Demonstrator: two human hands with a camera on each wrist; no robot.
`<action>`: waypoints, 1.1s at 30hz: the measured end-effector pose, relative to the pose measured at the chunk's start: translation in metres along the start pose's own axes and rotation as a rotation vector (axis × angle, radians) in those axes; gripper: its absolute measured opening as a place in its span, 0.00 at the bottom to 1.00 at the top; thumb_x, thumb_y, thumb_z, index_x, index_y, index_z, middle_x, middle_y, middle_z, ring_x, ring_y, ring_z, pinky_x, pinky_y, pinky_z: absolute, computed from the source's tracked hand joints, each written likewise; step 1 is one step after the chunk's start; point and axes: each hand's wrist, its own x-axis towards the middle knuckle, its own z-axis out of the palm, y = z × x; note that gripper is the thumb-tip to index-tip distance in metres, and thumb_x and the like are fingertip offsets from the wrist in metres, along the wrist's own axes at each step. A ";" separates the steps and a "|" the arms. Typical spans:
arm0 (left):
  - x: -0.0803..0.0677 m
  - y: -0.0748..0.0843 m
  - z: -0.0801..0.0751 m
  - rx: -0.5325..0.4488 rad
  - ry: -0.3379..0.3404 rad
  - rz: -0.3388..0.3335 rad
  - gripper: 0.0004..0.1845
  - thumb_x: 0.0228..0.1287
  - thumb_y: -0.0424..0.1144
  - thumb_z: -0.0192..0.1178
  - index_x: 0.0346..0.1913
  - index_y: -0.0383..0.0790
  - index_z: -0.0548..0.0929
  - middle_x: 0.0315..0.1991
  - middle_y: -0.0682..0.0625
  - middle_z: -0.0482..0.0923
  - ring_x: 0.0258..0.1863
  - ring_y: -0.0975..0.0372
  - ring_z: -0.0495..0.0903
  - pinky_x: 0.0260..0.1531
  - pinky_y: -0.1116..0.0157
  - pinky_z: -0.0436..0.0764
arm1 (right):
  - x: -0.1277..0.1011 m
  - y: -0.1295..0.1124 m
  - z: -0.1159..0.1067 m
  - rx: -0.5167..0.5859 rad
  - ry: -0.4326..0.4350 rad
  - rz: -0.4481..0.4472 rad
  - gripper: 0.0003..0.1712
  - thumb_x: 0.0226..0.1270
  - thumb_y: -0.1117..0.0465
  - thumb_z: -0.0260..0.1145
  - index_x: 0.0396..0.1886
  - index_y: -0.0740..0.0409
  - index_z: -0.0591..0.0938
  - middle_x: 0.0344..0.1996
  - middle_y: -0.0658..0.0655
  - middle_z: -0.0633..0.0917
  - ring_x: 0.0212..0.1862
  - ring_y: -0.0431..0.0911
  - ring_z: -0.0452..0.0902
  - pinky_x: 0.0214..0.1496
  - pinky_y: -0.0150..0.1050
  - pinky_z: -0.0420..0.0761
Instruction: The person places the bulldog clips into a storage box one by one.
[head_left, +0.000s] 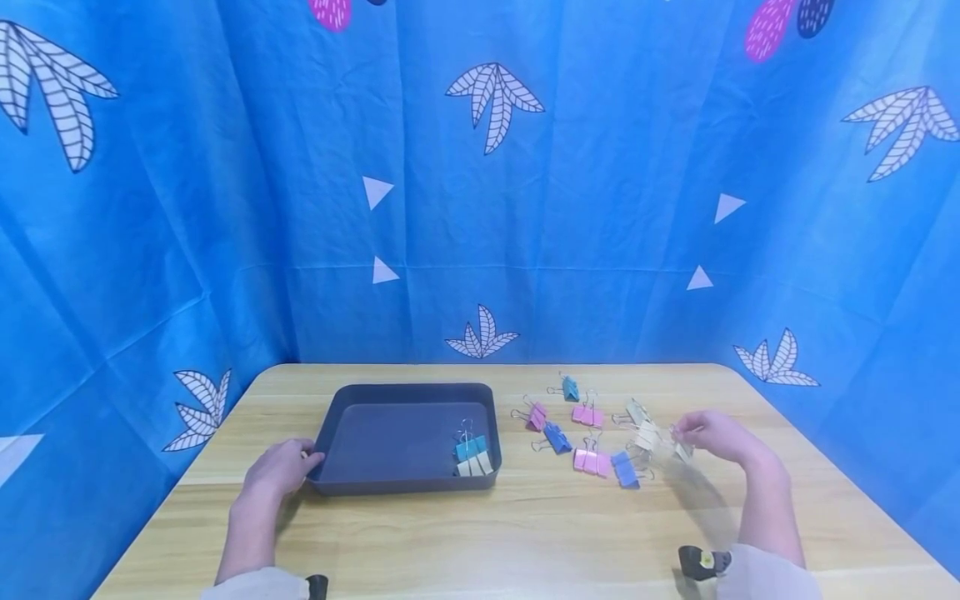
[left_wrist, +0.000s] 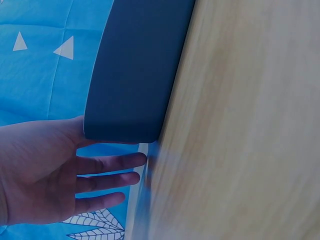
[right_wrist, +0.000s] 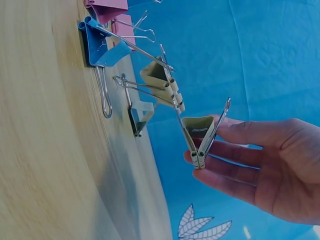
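Right hand (right_wrist: pixel 272 165) fingers pinching beige clip (right_wrist: pixel 199 134), handles seemingly pointing away from table (right_wrist: pixel 45 165)

Right hand (head_left: pixel 716 437) is pinching a beige binder clip (right_wrist: pixel 199 131) by its wire handle, lifted off the bench, handles splayed open. Left hand (head_left: pixel 281 468) rests against the corner of a dark grey tray (head_left: pixel 360 398), fingers relaxed, tray sitting flat.

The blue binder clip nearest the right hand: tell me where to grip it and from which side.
Take the blue binder clip by its wire handles, coming from above. In the right wrist view one wire loop lies flat on the table while the other slants up off the body, so fingers can pinch that raised one.
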 end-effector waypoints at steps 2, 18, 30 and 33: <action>0.001 -0.001 0.000 0.000 0.000 -0.002 0.22 0.67 0.39 0.51 0.54 0.22 0.72 0.51 0.27 0.70 0.51 0.36 0.68 0.47 0.43 0.69 | 0.001 -0.002 0.000 -0.016 0.004 -0.022 0.11 0.63 0.64 0.59 0.39 0.70 0.79 0.36 0.61 0.81 0.42 0.60 0.75 0.44 0.58 0.74; 0.000 -0.001 0.000 -0.002 -0.001 -0.001 0.22 0.67 0.39 0.51 0.55 0.22 0.71 0.52 0.27 0.70 0.52 0.35 0.67 0.47 0.43 0.69 | 0.018 -0.016 0.013 -0.033 0.058 -0.088 0.09 0.62 0.65 0.60 0.37 0.67 0.80 0.34 0.59 0.82 0.41 0.57 0.76 0.43 0.55 0.76; -0.001 -0.001 -0.001 -0.006 -0.005 0.002 0.22 0.67 0.39 0.51 0.55 0.22 0.71 0.51 0.27 0.71 0.47 0.41 0.72 0.45 0.44 0.71 | 0.018 -0.014 0.014 -0.039 0.050 -0.094 0.09 0.61 0.67 0.60 0.36 0.70 0.80 0.33 0.62 0.82 0.39 0.59 0.76 0.41 0.56 0.76; 0.000 -0.001 -0.001 -0.007 -0.008 -0.002 0.22 0.67 0.39 0.51 0.55 0.22 0.71 0.52 0.27 0.70 0.50 0.38 0.70 0.46 0.44 0.70 | 0.017 -0.011 0.013 -0.038 0.059 -0.083 0.09 0.61 0.67 0.60 0.36 0.71 0.79 0.33 0.62 0.82 0.39 0.59 0.76 0.42 0.56 0.76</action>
